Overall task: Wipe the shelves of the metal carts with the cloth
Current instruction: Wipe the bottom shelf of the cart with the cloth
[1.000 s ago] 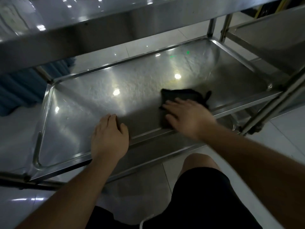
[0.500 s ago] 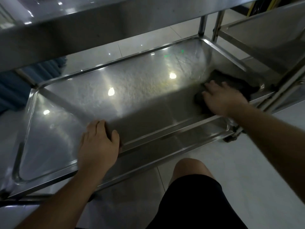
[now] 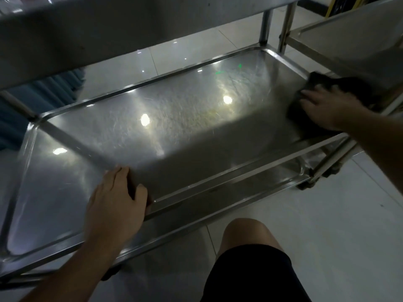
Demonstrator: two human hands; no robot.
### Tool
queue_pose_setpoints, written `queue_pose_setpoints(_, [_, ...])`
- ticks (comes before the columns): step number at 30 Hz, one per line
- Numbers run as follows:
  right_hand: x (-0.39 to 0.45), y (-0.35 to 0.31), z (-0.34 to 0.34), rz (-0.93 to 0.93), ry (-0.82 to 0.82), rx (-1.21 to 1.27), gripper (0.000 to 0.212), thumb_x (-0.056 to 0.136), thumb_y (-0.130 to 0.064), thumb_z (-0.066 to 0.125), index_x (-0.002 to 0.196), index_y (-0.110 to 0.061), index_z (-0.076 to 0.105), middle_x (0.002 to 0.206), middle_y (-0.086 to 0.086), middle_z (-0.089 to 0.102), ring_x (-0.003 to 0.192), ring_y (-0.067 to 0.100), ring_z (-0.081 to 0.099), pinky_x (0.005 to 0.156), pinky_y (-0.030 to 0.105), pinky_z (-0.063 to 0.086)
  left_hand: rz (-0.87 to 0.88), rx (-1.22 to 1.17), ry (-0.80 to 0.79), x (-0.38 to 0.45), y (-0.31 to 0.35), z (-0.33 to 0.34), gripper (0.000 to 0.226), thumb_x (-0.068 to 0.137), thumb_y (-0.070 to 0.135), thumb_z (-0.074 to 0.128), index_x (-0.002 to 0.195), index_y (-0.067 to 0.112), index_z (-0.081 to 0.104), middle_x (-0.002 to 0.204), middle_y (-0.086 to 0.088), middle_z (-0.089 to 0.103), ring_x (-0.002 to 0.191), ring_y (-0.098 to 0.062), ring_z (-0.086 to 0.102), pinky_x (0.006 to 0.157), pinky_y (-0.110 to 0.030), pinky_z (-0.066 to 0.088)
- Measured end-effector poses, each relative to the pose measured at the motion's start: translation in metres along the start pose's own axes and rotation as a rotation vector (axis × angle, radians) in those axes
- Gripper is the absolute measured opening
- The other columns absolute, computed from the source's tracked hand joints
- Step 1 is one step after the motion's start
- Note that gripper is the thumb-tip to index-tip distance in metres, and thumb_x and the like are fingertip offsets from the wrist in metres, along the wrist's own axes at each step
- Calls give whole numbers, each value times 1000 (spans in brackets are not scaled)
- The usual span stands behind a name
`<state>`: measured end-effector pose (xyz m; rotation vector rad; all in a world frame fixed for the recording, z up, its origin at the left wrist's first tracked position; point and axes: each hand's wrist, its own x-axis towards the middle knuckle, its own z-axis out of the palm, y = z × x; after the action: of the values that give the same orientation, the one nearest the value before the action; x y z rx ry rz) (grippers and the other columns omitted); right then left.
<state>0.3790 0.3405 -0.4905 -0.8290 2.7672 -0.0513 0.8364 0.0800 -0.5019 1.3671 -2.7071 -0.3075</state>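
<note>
Steel shelf (image 3: 174, 131) gleams above pale floor tiles (image 3: 349, 214).

We seem to be in a commercial or institutional service space, perhaps a kitchen back room: stainless steel carts (image 3: 218, 131) with tray shelves stand side by side on a glossy pale tiled floor (image 3: 327, 214) reflecting ceiling lights.
</note>
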Motion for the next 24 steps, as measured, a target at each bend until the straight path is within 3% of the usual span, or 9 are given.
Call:
queue_pose_setpoints(3, [12,10,-4,172,35,105,68,102,-68,21,163,-38,17,174,8,8,157,46,1,123,68,5,-5,5,-8,1,0,1,55,103,48,43,152,22,41,154,-6,50,141,-32,49,114,-60,44])
queue_pose_setpoints(7, [5,-45,4,122,31,186,70,103,-63,21,165,-31,16,174,8,9,157,44,6,125,64,9,-26,9,-18,4,0,2,54,102,46,45,149,21,43,151,-8,52,139,-34,51,113,-60,46])
queue_pose_setpoints(11, [-29,-147,26,-168,89,110,61,104,-57,24,159,-32,32,169,0,27,149,36,33,119,53,28,-32,12,-16,4,1,3,57,100,47,45,151,21,43,153,-8,50,141,-34,49,114,-61,44])
queue_pose_setpoints(13, [-55,-193,42,-438,81,20,68,98,-60,18,160,-34,31,170,-7,27,153,30,27,121,48,25,-25,13,-9,4,1,3,58,101,47,46,152,21,42,156,-7,49,143,-34,47,115,-60,43])
queue_pose_setpoints(15, [-76,-216,52,-693,-12,-38,75,94,-68,11,163,-40,22,172,-16,17,159,18,11,126,43,12,-20,9,5,4,0,3,60,102,47,47,155,20,40,161,-6,45,147,-32,43,118,-58,40])
queue_pose_setpoints(17, [-85,-212,53,-789,-69,-4,77,93,-75,13,164,-44,17,170,-21,16,159,8,6,127,37,5,-8,2,10,3,-2,3,62,102,47,46,157,21,38,164,-4,41,151,-29,38,121,-56,37])
queue_pose_setpoints(20, [-70,-182,45,-671,50,67,82,91,-77,28,162,-36,33,167,-10,34,156,15,25,127,38,19,14,-1,10,2,-5,5,67,101,52,41,160,22,34,168,-2,36,155,-27,32,124,-54,32])
queue_pose_setpoints(24, [-4,-113,20,-253,125,-11,73,100,-72,29,161,-31,34,171,9,24,156,35,21,126,49,18,20,-9,18,2,-7,5,76,95,60,30,160,21,34,168,-3,37,156,-27,31,125,-54,31])
